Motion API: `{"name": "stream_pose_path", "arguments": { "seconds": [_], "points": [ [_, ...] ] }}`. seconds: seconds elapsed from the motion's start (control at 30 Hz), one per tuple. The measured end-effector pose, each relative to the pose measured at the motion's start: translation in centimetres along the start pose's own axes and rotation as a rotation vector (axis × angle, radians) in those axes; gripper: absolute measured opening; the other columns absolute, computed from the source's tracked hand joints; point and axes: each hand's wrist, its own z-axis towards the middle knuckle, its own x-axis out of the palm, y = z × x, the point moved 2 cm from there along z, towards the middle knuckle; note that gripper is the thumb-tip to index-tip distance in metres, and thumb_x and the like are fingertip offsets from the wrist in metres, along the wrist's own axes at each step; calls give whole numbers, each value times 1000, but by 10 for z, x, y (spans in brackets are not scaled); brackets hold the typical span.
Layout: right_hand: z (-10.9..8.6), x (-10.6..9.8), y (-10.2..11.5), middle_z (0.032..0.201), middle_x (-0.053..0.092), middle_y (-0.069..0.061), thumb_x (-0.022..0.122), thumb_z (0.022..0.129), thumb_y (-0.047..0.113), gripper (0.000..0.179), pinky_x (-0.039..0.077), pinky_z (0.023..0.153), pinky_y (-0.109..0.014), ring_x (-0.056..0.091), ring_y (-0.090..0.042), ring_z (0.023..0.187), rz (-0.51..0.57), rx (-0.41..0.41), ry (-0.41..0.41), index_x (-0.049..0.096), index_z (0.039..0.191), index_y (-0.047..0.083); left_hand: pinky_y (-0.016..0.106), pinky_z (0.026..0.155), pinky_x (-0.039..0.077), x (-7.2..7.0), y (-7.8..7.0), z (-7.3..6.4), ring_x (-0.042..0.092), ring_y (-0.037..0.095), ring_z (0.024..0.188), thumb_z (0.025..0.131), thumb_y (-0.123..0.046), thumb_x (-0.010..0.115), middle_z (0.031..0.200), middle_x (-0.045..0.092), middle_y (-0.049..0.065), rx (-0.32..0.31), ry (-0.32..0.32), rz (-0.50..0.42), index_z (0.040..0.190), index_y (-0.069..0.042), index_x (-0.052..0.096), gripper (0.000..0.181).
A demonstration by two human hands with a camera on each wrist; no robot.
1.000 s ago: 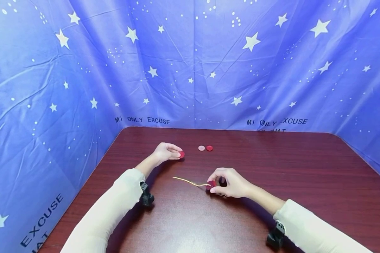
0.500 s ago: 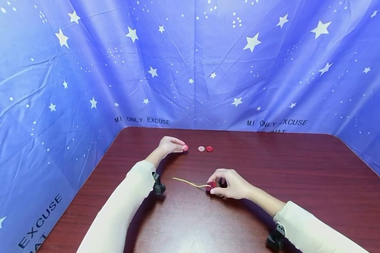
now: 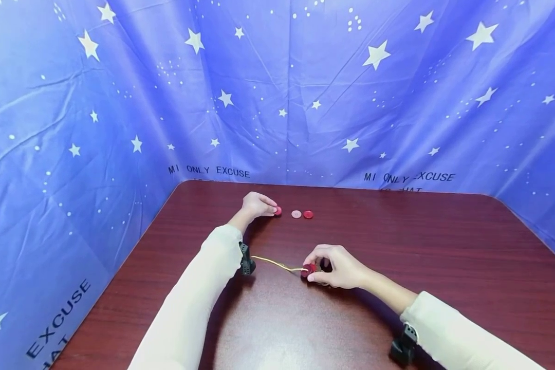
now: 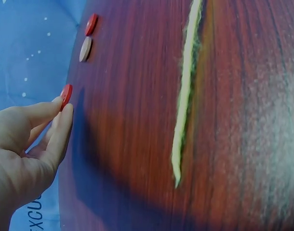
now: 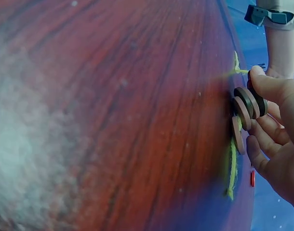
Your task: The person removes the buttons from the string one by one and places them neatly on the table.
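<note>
Red button (image 4: pixel 66 96), one of them, sits pinched between the thumb and fingertips of your left hand (image 3: pixel 257 204), near the far edge of the table (image 3: pixel 421 246), toward its far left corner. The fingers reach forward, closed only as far as the button's rim lets them. Round and glossy, the button shows its face at a slant in the left wrist view; whether it touches the surface, you cannot tell.

Your right hand (image 3: pixel 338 267) is nearer the middle of the table, thumb and fingers curled around one button stack (image 5: pixel 243 113). Its discs lie face to face, some pinkish, some dark, with dark red facing left in the head view; fingers hide part of it, so an exact count is out of reach. One yellow string (image 4: pixel 185 86) comes out of the stack and trails left across the surface, slightly fuzzy, tapering to a pointed tip.

Two more buttons lie flat near the far edge, around its middle, just beside each other: one pale pink button (image 3: pixel 296 214) and, to its right, one loose scarlet button (image 3: pixel 308 214).
</note>
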Motion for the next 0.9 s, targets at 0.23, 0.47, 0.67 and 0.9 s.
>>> {"name": "stream_pose_path", "arguments": {
  "seconds": [0.23, 0.47, 0.67, 0.9],
  "points": [
    [1, 2, -1, 82, 66, 4, 79, 79, 19, 21, 48, 61, -19, 55, -12, 70, 1, -12, 0, 71, 97, 13, 29, 71, 61, 8, 2, 2, 72, 15, 67, 78, 12, 70, 102, 68, 29, -11, -7, 40, 100, 12, 70, 22],
    [3, 3, -1, 82, 66, 4, 79, 79, 20, 22, 49, 61, -20, 54, -9, 70, -7, -21, -2, 70, 98, 13, 26, 62, 60, 12, -1, 9, 66, 8, 51, 76, 7, 75, 95, 71, 26, -33, -43, 150, 92, 10, 73, 17],
    [2, 2, 0, 83, 66, 5, 79, 78, 21, 22, 49, 61, -20, 55, -10, 71, -11, -3, 5, 71, 98, 14, 20, 54, 57, 15, -3, 17, 57, 5, 44, 75, 3, 77, 91, 72, 22, -53, -59, 302, 88, 6, 75, 14],
    [2, 1, 0, 83, 66, 6, 80, 78, 20, 22, 48, 61, -19, 55, -12, 71, -18, 3, 2, 70, 98, 15, 18, 53, 56, 20, -5, 12, 55, 3, 44, 74, -1, 79, 85, 75, 18, -16, -59, 413, 85, 2, 77, 11]
  ]
}}
